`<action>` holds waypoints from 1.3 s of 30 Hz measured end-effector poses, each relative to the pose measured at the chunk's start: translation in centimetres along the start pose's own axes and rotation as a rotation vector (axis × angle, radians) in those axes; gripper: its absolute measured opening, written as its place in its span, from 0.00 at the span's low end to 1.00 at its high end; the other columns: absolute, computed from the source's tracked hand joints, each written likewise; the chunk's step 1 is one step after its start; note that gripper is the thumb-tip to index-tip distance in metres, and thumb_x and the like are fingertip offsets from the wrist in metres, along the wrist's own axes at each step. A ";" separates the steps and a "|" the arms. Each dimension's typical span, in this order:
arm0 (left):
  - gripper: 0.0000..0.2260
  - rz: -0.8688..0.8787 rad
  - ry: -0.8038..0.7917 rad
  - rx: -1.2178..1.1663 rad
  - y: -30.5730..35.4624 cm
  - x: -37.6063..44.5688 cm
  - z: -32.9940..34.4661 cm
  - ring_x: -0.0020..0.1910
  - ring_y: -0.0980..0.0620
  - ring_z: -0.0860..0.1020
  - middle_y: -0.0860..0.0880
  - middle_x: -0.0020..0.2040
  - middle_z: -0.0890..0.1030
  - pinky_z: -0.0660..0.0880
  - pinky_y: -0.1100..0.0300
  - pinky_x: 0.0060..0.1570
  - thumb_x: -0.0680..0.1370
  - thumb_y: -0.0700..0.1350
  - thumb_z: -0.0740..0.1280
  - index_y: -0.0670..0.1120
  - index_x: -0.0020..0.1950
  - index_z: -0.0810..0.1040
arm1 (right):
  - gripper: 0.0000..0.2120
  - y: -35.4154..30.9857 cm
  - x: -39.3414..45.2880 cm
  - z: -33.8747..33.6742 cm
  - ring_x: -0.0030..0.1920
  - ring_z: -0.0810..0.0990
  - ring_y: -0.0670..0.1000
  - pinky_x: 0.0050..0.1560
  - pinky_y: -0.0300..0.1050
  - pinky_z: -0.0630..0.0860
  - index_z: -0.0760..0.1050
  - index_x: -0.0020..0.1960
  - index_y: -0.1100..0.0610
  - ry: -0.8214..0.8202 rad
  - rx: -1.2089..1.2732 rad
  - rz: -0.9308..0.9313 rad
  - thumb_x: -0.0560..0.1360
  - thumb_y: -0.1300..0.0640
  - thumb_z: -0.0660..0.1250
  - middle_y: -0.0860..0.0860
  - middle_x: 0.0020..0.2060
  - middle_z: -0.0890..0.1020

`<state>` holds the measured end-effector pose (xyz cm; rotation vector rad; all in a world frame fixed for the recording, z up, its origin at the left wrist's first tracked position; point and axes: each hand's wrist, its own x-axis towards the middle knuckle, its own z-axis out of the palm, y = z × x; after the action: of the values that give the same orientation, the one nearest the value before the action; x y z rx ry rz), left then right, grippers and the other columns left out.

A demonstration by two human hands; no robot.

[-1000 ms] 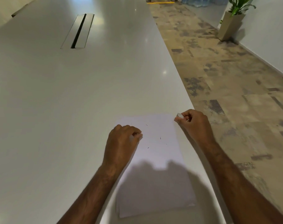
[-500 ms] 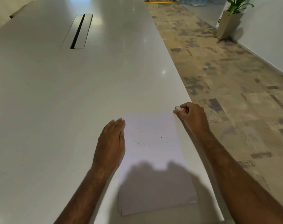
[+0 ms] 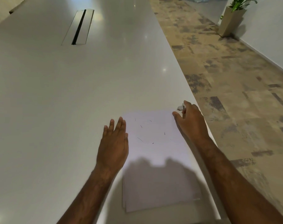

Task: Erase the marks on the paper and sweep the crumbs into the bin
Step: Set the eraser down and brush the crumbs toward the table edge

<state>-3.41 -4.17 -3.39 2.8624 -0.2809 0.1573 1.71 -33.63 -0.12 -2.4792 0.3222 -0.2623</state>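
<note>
Head view: the fingers (image 3: 116, 125) of the left hand (image 3: 114, 146) lie straight and close together, flat on the table (image 3: 56, 94) just beside the left edge of the paper (image 3: 155, 152), holding nothing. The right hand (image 3: 191, 123) sits at the paper's far right corner, close to the table's edge; its thumb reaches toward the sheet, and a small pale eraser (image 3: 180, 107) shows at its fingertips. It looks to be pinched between the fingers there, though how firmly they close on it cannot be told, since the hand hides most of the grip.

The paper lies flat near the table's right edge, its near half in the shadow of the person's head and shoulders. A handful of thin dark specks and short strokes (image 3: 141, 126) are scattered across its lit far half, between the two hands. Whether these are pencil marks not yet rubbed out or eraser crumbs lying loose is too fine to tell; most look like loose crumbs.

By my judgement the erasing is largely done, as no bold writing shows on the sheet, and the sweeping is what remains. The flat left hand looks placed to brush the bits across the paper. No bin is in view, so where the crumbs must go cannot be said. A potted plant (image 3: 234, 16) stands on the floor far off to the right.
</note>
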 end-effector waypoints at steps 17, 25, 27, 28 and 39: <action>0.23 -0.017 -0.036 0.036 0.3 0.1 -0.4 0.82 0.43 0.55 0.47 0.82 0.59 0.55 0.45 0.80 0.86 0.46 0.51 0.42 0.82 0.60 | 0.08 0.4 3.6 -0.3 0.49 0.82 0.56 0.52 0.48 0.75 0.80 0.60 0.55 -0.006 -0.105 -0.035 0.83 0.54 0.70 0.54 0.56 0.78; 0.24 -0.041 -0.050 0.021 0.4 0.2 -0.5 0.82 0.45 0.52 0.48 0.82 0.57 0.51 0.47 0.80 0.86 0.47 0.52 0.43 0.82 0.58 | 0.24 -0.7 2.2 -0.2 0.60 0.83 0.60 0.56 0.45 0.73 0.72 0.74 0.57 -0.017 -0.043 0.024 0.82 0.51 0.73 0.57 0.70 0.70; 0.24 -0.042 -0.054 0.022 0.5 0.2 -0.5 0.82 0.45 0.52 0.48 0.83 0.56 0.52 0.47 0.80 0.86 0.47 0.52 0.43 0.83 0.57 | 0.25 -1.0 1.5 -0.1 0.61 0.83 0.58 0.55 0.40 0.70 0.70 0.75 0.60 0.004 -0.030 0.012 0.82 0.54 0.72 0.58 0.71 0.69; 0.24 -0.045 -0.057 0.019 0.5 0.2 -0.5 0.82 0.45 0.51 0.49 0.83 0.56 0.51 0.47 0.80 0.86 0.47 0.52 0.43 0.83 0.57 | 0.25 -1.2 1.2 0.0 0.62 0.82 0.57 0.58 0.39 0.71 0.70 0.75 0.60 0.033 -0.004 -0.012 0.82 0.54 0.72 0.58 0.70 0.69; 0.25 -0.038 -0.049 -0.008 0.4 0.0 -0.4 0.83 0.48 0.44 0.50 0.83 0.52 0.48 0.49 0.81 0.86 0.49 0.46 0.46 0.84 0.53 | 0.36 -8.6 -6.7 5.3 0.84 0.34 0.41 0.85 0.47 0.35 0.40 0.88 0.47 -0.578 -0.179 -0.534 0.86 0.31 0.42 0.41 0.86 0.39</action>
<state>-3.47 -4.41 -2.90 2.8650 -0.2356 0.0783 -1.83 -21.97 0.13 -2.6378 -0.5828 0.2861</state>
